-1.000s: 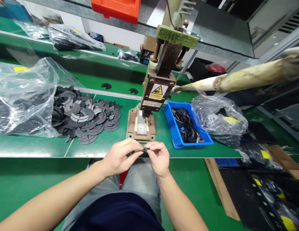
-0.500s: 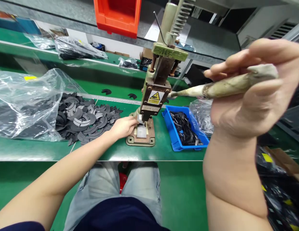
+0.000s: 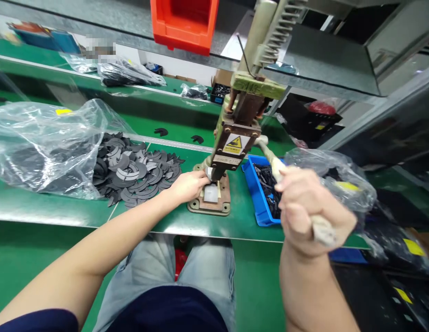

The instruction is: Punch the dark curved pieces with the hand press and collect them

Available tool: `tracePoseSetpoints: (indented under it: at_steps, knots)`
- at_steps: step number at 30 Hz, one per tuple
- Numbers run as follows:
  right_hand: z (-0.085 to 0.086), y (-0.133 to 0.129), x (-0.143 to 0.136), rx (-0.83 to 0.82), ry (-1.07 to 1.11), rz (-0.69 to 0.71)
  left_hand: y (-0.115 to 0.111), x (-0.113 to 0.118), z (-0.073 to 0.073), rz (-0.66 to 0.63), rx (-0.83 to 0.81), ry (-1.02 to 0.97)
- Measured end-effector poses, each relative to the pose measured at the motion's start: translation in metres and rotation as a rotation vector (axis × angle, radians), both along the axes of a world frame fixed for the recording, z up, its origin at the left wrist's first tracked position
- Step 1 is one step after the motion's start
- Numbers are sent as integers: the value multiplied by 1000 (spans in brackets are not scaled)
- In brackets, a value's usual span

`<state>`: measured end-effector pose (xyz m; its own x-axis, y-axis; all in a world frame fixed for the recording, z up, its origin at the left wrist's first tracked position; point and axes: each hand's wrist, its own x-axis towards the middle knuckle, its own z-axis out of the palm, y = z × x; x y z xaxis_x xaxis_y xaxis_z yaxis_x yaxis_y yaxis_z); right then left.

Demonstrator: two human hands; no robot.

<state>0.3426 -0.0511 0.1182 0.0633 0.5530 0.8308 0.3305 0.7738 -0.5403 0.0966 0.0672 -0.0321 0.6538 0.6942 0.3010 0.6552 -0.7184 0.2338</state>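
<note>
A hand press with a yellow warning label stands on the green bench. My right hand is wrapped round the press's lever, which slopes down to the right. At the press base, my left hand has its fingers pressed together just left of the ram, beside a pale plate. What its fingertips hold is too small to make out. Left of that hand lies a heap of dark curved pieces.
A clear plastic bag lies left of the heap. Right of the press is a blue tray of black parts, partly behind my right hand, with another clear bag beyond. An orange bin hangs above. Two dark pieces lie behind the press.
My right hand has closed round the lever and come down with it, where before its fingers were loosely apart. My left hand stays at the press base. The view has shifted slightly.
</note>
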Motion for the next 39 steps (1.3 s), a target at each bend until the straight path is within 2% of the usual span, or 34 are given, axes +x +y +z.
tracePoseSetpoints:
  at_steps: [4,7,10,12,13,17,19,22,27,30,32,36,39]
  knots:
    - [-54,-6,-4,114,-40,-155,-1,1,1,-2,-7,-4]
    - [-72,-1,-5,135,31,-179,-3,1,4,8,-2,-3]
    - [-72,4,-3,226,42,-125,-6,-11,9,33,6,6]
    - [-71,6,-2,268,23,-94,-7,-32,12,101,15,41]
    - [-70,6,-2,268,16,-87,-8,-46,13,164,19,67]
    - [-72,5,-3,258,9,-76,-7,-108,13,543,-17,192]
    - [-75,6,-5,279,41,-91,-6,-129,11,625,-59,254]
    - [-76,8,-6,300,69,-109,-5,-138,7,634,-113,324]
    - [-71,5,-4,271,3,-78,-2,-129,7,600,-168,326]
    - [-68,2,-3,249,-29,-63,1,-131,11,631,-205,170]
    - [-67,1,-4,247,-33,-52,1,-131,12,644,-293,-57]
    - [-69,0,-7,237,15,-67,1,-111,8,523,-694,-700]
    - [-71,-1,-8,240,32,-71,-1,-77,3,432,-965,-979]
